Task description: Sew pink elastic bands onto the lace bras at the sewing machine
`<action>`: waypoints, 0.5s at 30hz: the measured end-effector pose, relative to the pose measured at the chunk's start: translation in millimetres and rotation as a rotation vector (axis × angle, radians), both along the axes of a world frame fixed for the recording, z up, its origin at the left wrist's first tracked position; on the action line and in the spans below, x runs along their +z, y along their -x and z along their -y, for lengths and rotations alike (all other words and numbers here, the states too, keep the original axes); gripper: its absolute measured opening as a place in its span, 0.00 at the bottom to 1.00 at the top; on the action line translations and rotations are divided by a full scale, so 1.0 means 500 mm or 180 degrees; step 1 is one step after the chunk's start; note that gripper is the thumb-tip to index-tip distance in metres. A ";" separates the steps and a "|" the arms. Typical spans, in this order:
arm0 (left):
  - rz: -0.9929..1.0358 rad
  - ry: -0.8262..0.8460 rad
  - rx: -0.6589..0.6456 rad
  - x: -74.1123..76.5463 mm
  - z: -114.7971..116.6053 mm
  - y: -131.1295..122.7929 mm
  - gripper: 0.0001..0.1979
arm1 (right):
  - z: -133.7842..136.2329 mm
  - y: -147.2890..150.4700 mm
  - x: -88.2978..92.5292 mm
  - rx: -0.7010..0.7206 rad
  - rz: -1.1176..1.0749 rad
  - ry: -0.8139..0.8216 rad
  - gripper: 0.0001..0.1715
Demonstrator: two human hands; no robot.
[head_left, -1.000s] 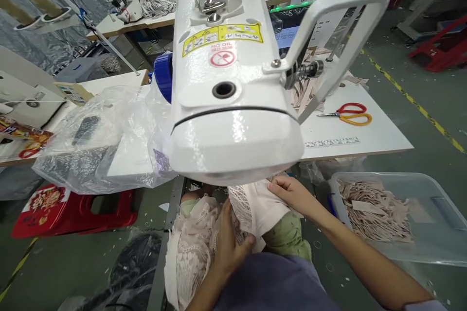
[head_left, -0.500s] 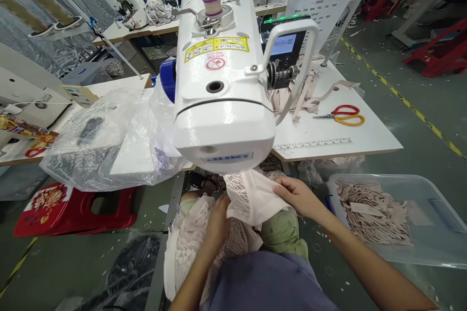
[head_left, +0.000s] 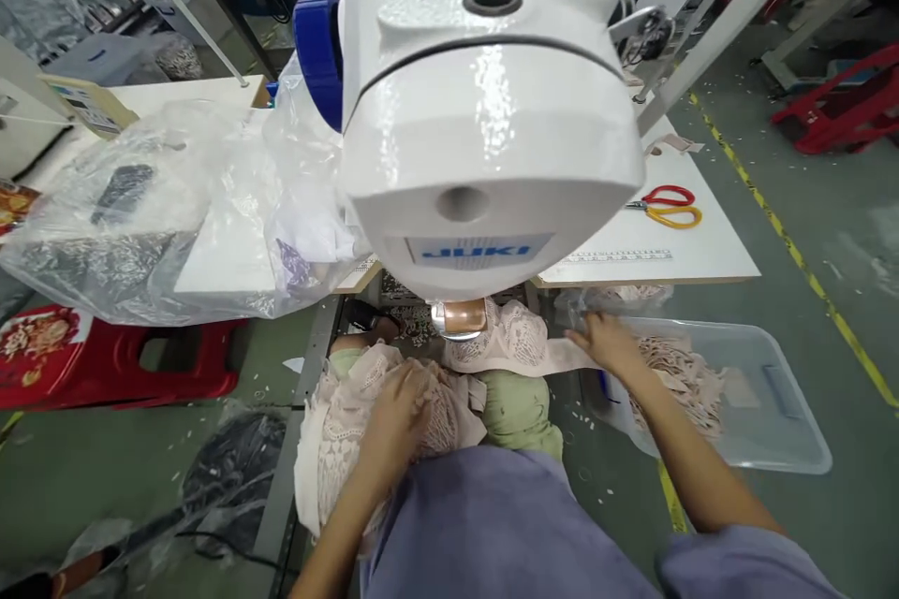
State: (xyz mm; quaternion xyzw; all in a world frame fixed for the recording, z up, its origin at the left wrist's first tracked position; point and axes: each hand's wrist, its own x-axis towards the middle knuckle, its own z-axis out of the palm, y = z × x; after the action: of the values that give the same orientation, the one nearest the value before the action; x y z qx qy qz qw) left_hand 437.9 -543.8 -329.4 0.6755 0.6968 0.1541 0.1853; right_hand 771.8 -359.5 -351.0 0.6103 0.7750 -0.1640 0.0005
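Observation:
A pale pink lace bra (head_left: 523,342) lies across my lap under the head of a white sewing machine (head_left: 484,140), its band stretching to the right. My right hand (head_left: 610,344) is at the end of that band, fingers closed around it and slightly blurred. My left hand (head_left: 402,407) rests on a heap of pale lace garments (head_left: 337,468) on my left thigh. Its fingers are bent into the lace, and what they grip is hidden.
A clear bin (head_left: 773,393) with pink straps stands on the floor at the right. Scissors (head_left: 670,207) and a ruler (head_left: 622,255) lie on the right table. A plastic bag (head_left: 231,234) covers the left table, above a red stool (head_left: 105,365).
The view has moved closer to the machine head. My left hand has left the held-up garment and lies on the heap. My right hand has moved outward, and the garment is lower and spread wider.

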 end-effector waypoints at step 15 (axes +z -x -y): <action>-0.0546 0.0701 0.1233 0.141 0.226 0.036 0.20 | 0.093 0.264 0.009 0.1406 -0.1678 0.0454 0.48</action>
State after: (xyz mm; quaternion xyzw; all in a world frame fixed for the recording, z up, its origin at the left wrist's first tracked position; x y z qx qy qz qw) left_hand 419.8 -656.5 -258.9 0.5156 0.8392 0.0519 0.1650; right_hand 639.8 -406.0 -346.4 0.3629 0.8484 -0.3656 -0.1216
